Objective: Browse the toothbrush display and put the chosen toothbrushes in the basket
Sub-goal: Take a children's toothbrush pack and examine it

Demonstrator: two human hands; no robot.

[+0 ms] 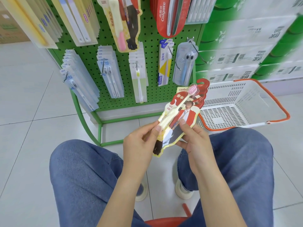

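Both our hands pinch one carded toothbrush (177, 115) over our knees, left hand (139, 145) low on the card, right hand (193, 140) at its edge. We are inspecting it; next it goes rightward into the white basket (242, 102) beside the green display rack (147, 51)

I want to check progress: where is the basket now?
The basket stands on the floor at right, beside the green rack, behind the held toothbrush pack.
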